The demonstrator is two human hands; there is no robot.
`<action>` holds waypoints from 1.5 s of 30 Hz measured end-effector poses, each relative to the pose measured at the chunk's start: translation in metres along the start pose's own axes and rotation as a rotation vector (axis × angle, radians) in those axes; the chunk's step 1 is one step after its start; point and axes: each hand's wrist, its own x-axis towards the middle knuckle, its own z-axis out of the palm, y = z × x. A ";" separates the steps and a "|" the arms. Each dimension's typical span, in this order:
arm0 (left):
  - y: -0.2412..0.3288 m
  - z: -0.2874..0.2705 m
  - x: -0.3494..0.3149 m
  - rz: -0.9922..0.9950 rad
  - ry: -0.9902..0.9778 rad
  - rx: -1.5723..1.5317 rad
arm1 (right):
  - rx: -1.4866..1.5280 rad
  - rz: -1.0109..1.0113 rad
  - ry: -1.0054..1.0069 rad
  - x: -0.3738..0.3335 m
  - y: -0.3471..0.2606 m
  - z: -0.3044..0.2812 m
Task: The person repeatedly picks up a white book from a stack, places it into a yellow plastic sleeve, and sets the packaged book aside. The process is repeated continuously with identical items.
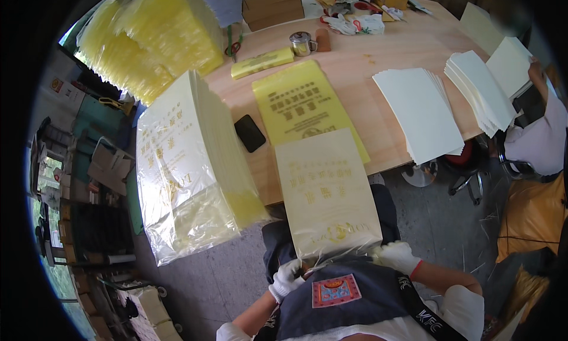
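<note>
A pack of cream paper in a clear printed plastic bag leans from my lap onto the table's front edge. My left hand, in a white glove, is closed on the bag's near left corner. The near right corner is in my right hand, also gloved, with its fingers partly hidden by the plastic. Beyond the pack lie flat yellow printed bags, partly covered by its far end. To the left stands a tall stack of bagged paper packs, with a black phone beside it.
A large pile of yellow bags fills the far left. A metal mug, red-handled scissors and a folded yellow bag lie farther back. White paper stacks sit right, near a co-worker's arm.
</note>
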 end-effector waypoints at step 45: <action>-0.051 -0.291 -0.006 0.151 1.054 -0.872 | 0.493 -0.110 0.221 0.328 -0.143 -0.116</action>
